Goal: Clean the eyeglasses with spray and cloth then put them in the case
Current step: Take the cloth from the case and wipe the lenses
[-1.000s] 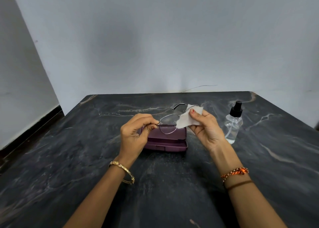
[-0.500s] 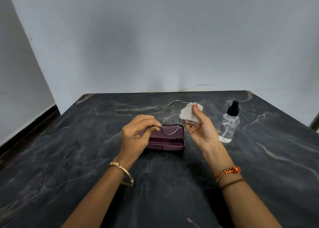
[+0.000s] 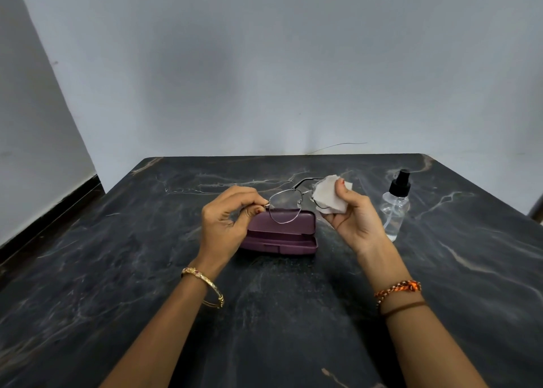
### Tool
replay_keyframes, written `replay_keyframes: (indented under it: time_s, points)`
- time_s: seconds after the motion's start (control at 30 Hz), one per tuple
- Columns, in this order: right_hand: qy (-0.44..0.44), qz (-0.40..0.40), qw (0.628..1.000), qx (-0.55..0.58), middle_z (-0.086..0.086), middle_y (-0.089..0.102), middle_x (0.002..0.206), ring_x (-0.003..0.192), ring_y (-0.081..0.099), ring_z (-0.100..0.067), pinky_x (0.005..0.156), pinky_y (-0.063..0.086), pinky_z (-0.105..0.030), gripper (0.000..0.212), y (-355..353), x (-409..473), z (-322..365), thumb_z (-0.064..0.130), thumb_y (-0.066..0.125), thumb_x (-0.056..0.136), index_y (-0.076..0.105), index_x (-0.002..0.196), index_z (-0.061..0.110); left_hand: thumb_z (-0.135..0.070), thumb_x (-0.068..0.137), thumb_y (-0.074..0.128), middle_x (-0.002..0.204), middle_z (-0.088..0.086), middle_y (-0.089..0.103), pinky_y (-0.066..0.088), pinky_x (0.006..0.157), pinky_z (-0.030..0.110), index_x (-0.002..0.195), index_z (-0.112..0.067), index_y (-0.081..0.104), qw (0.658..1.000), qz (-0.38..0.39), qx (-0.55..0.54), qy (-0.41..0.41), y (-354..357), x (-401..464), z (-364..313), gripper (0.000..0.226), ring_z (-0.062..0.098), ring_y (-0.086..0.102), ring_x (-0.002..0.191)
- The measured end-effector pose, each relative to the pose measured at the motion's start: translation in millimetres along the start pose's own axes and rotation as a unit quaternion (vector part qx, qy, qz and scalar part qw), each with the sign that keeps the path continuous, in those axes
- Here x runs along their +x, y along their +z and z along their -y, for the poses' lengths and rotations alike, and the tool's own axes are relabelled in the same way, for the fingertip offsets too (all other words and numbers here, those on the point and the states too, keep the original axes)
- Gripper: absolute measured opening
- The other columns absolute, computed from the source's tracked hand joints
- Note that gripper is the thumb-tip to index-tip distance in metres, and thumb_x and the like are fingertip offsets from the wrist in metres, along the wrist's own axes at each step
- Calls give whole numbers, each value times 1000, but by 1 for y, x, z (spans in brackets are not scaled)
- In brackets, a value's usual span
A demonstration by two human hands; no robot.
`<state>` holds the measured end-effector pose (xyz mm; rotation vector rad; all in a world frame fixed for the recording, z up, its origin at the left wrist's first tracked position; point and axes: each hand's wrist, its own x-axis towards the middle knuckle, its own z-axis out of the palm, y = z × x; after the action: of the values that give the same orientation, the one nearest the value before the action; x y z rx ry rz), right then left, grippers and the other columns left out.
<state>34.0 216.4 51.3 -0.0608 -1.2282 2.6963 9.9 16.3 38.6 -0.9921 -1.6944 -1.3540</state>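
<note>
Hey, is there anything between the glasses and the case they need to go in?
Nothing visible. The eyeglasses are held just above the open purple case, pinched at one end by the left hand, with the right hand pressing the cloth on the other lens. No object shows inside the case.

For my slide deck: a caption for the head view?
Left hand pinches eyeglasses while right hand wipes one lens with cloth above case.

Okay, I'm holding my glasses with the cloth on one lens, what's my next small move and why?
Probably rub the cloth over the lens it wraps, then shift to the bare lens: your left hand pinches the eyeglasses at one end, and your right hand pinches the cloth around the other lens.
</note>
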Motion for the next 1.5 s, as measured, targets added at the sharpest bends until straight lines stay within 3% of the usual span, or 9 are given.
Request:
replay_keyframes:
  time_s: [0.1,0.2,0.33,0.5,0.6,0.83,1.03,1.2,1.5]
  points:
    - [4,-14,996,91,-2,73,62,59,70,-12,55,57,-21,12,5,-2,-6,17,51,88,58,85,8,6,69,66,78,-1,60,47,72,10,86,-7,64,1000,2,2,8,1,-1,-1,22,-7,56,80]
    - [3,-31,994,105,-1,72,62,57,69,-10,53,56,-20,12,10,-1,-14,20,53,89,59,86,10,5,69,66,77,3,62,49,72,12,82,-1,68,1000,12,14,16,2,-3,-1,15,0,58,78]
    - [-14,-42,998,37,0,70,67,63,65,-11,51,53,-16,9,9,1,-19,18,55,87,59,84,12,4,69,67,76,6,63,51,72,16,77,3,69,999,31,24,16,6,-6,-4,8,11,59,74]
    - [-20,40,995,-90,0,73,63,63,69,-8,56,55,-17,13,6,2,-13,12,61,69,62,80,6,4,73,64,80,-6,59,49,72,13,86,-7,65,999,-40,1,-15,-1,-1,2,17,-3,57,78]
    - [3,62,988,-140,-1,73,62,63,69,-8,57,56,-17,17,4,2,-11,12,62,62,64,77,5,9,73,63,81,-6,60,51,71,16,87,-10,63,997,-70,-15,-41,-6,1,8,24,-2,57,79]
    - [1,6,995,-102,0,73,63,62,69,-9,51,55,-19,13,-5,4,2,15,55,82,60,84,4,3,74,63,82,-25,64,51,71,16,88,-10,64,996,-65,-40,-51,-6,1,9,19,1,59,77]
    - [-19,-43,999,3,3,72,60,57,68,-8,49,53,-17,10,4,4,-11,15,51,90,58,85,9,2,73,64,80,-7,60,48,72,12,87,-9,65,1000,-19,-7,-20,-1,-3,2,18,-3,57,78]
    - [-48,-66,996,44,4,69,56,56,65,-8,48,51,-16,10,9,5,-15,14,52,90,57,82,11,5,70,66,76,5,62,49,72,13,78,3,70,1000,23,6,-18,12,-11,-2,9,8,58,75]
    - [-23,-8,999,-48,-1,69,75,75,63,-13,60,55,-19,7,4,3,-10,13,53,86,60,85,10,6,72,64,80,-6,60,48,73,10,88,-7,64,999,-34,-17,-25,4,-5,2,21,-4,58,79]
